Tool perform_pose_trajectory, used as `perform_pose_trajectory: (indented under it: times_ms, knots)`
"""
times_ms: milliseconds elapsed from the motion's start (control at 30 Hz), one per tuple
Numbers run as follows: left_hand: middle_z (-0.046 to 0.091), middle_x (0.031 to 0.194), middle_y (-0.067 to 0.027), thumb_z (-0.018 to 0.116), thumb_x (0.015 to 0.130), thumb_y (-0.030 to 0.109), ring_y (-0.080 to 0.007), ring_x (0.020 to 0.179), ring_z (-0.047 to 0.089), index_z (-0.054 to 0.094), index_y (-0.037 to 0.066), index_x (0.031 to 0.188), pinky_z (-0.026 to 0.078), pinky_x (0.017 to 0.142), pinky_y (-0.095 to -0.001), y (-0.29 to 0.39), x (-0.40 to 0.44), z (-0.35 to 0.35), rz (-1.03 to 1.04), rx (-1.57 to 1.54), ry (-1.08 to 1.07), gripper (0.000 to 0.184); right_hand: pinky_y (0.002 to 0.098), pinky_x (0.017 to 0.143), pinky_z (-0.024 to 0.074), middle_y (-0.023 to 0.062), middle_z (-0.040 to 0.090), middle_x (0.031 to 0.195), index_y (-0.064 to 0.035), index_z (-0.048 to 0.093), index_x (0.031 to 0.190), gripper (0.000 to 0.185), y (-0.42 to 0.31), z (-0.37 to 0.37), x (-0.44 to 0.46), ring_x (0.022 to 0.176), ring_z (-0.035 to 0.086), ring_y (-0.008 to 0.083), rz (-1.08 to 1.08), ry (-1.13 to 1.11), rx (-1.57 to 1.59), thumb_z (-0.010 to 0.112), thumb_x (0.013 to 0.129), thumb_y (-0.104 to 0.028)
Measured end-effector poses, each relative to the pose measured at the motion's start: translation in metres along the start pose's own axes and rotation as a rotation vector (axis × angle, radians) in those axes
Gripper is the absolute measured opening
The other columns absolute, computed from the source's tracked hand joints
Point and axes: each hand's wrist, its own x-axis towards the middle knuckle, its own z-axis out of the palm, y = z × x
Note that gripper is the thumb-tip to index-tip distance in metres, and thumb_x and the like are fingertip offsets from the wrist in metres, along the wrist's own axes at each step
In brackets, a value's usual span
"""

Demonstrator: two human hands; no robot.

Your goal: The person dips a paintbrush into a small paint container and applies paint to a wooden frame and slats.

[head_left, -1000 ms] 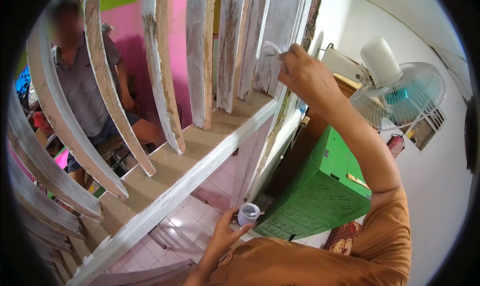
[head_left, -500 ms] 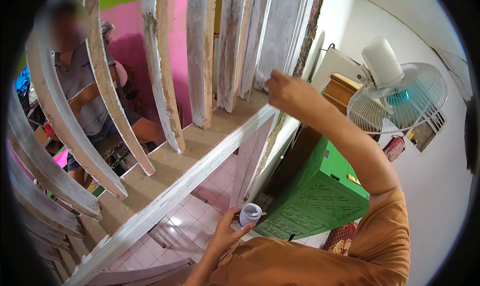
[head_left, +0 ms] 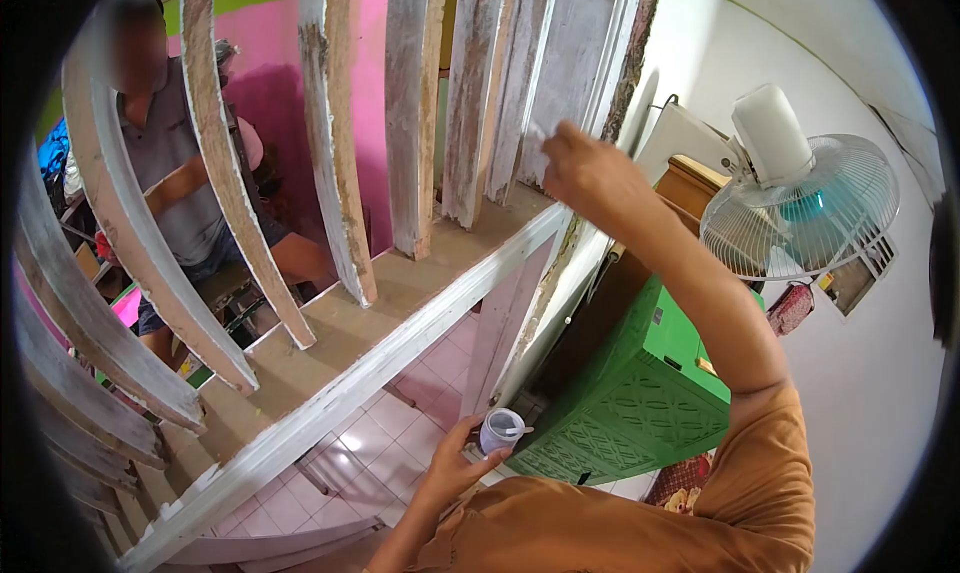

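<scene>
My left hand (head_left: 455,475) is wrapped round a small clear jar (head_left: 498,435) with greyish-white contents and a pale stick or handle lying across its mouth. Higher up, my right hand (head_left: 598,176) is closed, fingers bunched, beside the grey-white panel (head_left: 577,68) at the right end of a wooden frame. Whatever it may hold is hidden and blurred. Upright wooden slats (head_left: 333,148) with patchy whitish coating stand along the frame's ledge (head_left: 425,275). The white-coated front rail (head_left: 370,358) runs diagonally between my two hands.
Behind the slats sits a person in a grey shirt (head_left: 185,208). A green plastic cabinet (head_left: 640,403) stands below my right arm. To the right is a wire-caged fan (head_left: 800,208) near the white wall (head_left: 870,393). Pink floor tiles (head_left: 385,438) show far below.
The view has shifted slightly, with the frame and slats now a little further right. My right hand has moved slightly along the panel's lower corner. The left hand keeps its hold on the jar.
</scene>
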Motion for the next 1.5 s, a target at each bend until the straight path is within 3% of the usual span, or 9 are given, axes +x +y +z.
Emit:
perform_pose_trajectory:
  times_ms: [67, 233, 333, 400, 733, 800, 1000, 1133, 1500]
  knots:
    - [0.067, 0.122, -0.0108, 0.085, 0.084, 0.015, -0.0207, 0.114, 0.064, 0.055, 0.000, 0.135, 0.051, 0.096, -0.0342, -0.004, -0.001, 0.000, -0.042, -0.021, 0.003, 0.061, 0.0463, 0.076, 0.0568, 0.0160, 0.059, 0.100, 0.0020, 0.064, 0.101, 0.020, -0.007, 0.012, -0.007, 0.081, 0.067, 0.0369, -0.033, -0.303, 0.032, 0.062, 0.089, -0.015]
    - [0.067, 0.120, -0.0115, 0.085, 0.084, 0.017, -0.0205, 0.111, 0.065, 0.056, -0.001, 0.135, 0.052, 0.095, -0.0339, -0.003, -0.001, -0.001, -0.015, -0.008, 0.032, 0.061, 0.0461, 0.078, 0.0565, 0.0153, 0.058, 0.100, 0.0030, 0.065, 0.108, 0.025, -0.003, -0.018, -0.006, 0.081, 0.067, 0.0352, 0.172, -0.077, 0.089, 0.064, 0.089, -0.013]
    - [0.067, 0.120, -0.0127, 0.086, 0.084, 0.019, -0.0204, 0.109, 0.066, 0.057, -0.001, 0.134, 0.052, 0.094, -0.0339, -0.013, -0.003, -0.003, -0.013, 0.019, 0.040, 0.061, 0.0467, 0.079, 0.0561, 0.0151, 0.058, 0.102, 0.0032, 0.066, 0.110, 0.026, -0.003, -0.001, -0.028, 0.082, 0.067, 0.0354, 0.094, -0.046, 0.123, 0.065, 0.089, -0.011]
    - [0.067, 0.120, -0.0129, 0.086, 0.084, 0.019, -0.0204, 0.109, 0.066, 0.057, -0.001, 0.134, 0.052, 0.094, -0.0337, -0.013, -0.002, -0.002, 0.005, 0.031, 0.055, 0.061, 0.0466, 0.078, 0.0559, 0.0153, 0.058, 0.102, 0.0030, 0.066, 0.109, 0.025, -0.008, 0.004, -0.039, 0.082, 0.066, 0.0357, 0.020, -0.101, 0.126, 0.065, 0.089, -0.011]
    - [0.068, 0.120, -0.0129, 0.086, 0.083, 0.019, -0.0210, 0.110, 0.066, 0.055, -0.002, 0.136, 0.051, 0.095, -0.0339, -0.002, 0.000, -0.004, 0.003, 0.046, 0.024, 0.064, 0.0484, 0.079, 0.0537, 0.0184, 0.056, 0.101, 0.0025, 0.060, 0.105, 0.025, -0.011, -0.014, -0.044, 0.089, 0.064, 0.0396, 0.146, -0.170, 0.201, 0.067, 0.088, -0.013]
    - [0.067, 0.122, -0.0125, 0.086, 0.084, 0.016, -0.0212, 0.113, 0.064, 0.053, -0.003, 0.137, 0.050, 0.097, -0.0344, -0.001, 0.001, -0.005, -0.015, 0.068, -0.002, 0.065, 0.0480, 0.078, 0.0538, 0.0187, 0.054, 0.100, 0.0019, 0.060, 0.104, 0.024, -0.006, -0.026, -0.035, 0.089, 0.064, 0.0399, 0.137, -0.004, 0.156, 0.069, 0.088, -0.014]
    - [0.067, 0.123, -0.0120, 0.086, 0.084, 0.016, -0.0206, 0.112, 0.064, 0.053, -0.003, 0.138, 0.051, 0.095, -0.0345, -0.008, 0.003, -0.003, -0.049, 0.043, -0.002, 0.066, 0.0487, 0.074, 0.0540, 0.0180, 0.054, 0.099, 0.0009, 0.059, 0.100, 0.021, 0.019, -0.054, 0.001, 0.083, 0.064, 0.0415, 0.230, 0.170, 0.070, 0.069, 0.089, -0.014]
    - [0.067, 0.122, -0.0114, 0.086, 0.084, 0.016, -0.0195, 0.111, 0.064, 0.052, -0.003, 0.138, 0.051, 0.094, -0.0336, -0.006, 0.005, -0.002, -0.041, -0.015, -0.004, 0.067, 0.0487, 0.072, 0.0530, 0.0172, 0.059, 0.100, 0.0008, 0.061, 0.097, 0.018, 0.040, -0.063, 0.034, 0.081, 0.065, 0.0412, 0.181, 0.391, 0.001, 0.067, 0.091, -0.015]
    - [0.067, 0.122, -0.0117, 0.085, 0.084, 0.013, -0.0194, 0.112, 0.065, 0.053, -0.002, 0.138, 0.052, 0.094, -0.0334, -0.009, 0.002, -0.004, -0.026, 0.032, 0.007, 0.065, 0.0503, 0.073, 0.0526, 0.0199, 0.061, 0.098, 0.0007, 0.064, 0.103, 0.019, 0.059, -0.056, 0.071, 0.082, 0.064, 0.0429, 0.199, 0.606, 0.010, 0.066, 0.093, -0.016]
